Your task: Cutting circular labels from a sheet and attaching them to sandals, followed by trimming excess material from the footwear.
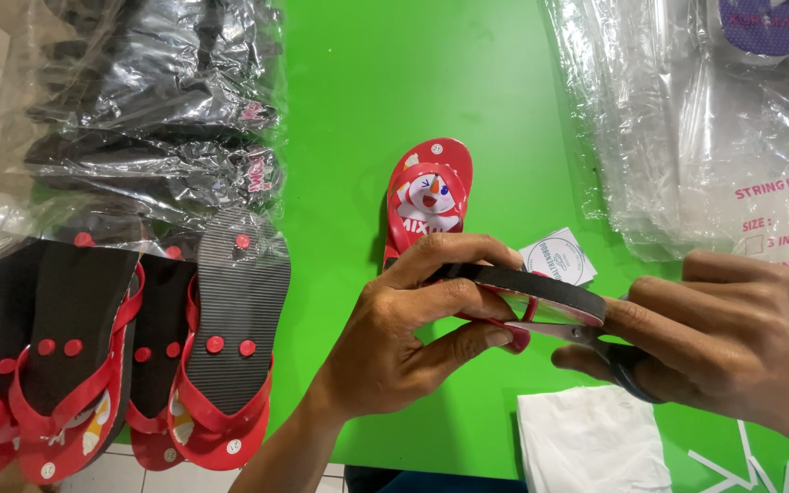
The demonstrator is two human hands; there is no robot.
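Observation:
My left hand [413, 329] grips a small red flip-flop with a black sole [531, 290], held on its side above the green table [385, 100]. My right hand [732, 338] holds scissors [586, 338] whose blades reach under the held flip-flop's red strap. A matching red flip-flop [429, 196] with a cartoon print lies flat on the table just beyond my left hand. A small white paper tag [559, 258] lies beside it.
Several red and black flip-flops [139, 347] lie sole-up in a pile at the left. Bagged black flip-flops [157, 100] are stacked behind them. Clear plastic bags [714, 137] fill the right side. A white bag [591, 443] and white plastic strips [741, 466] lie near the front edge.

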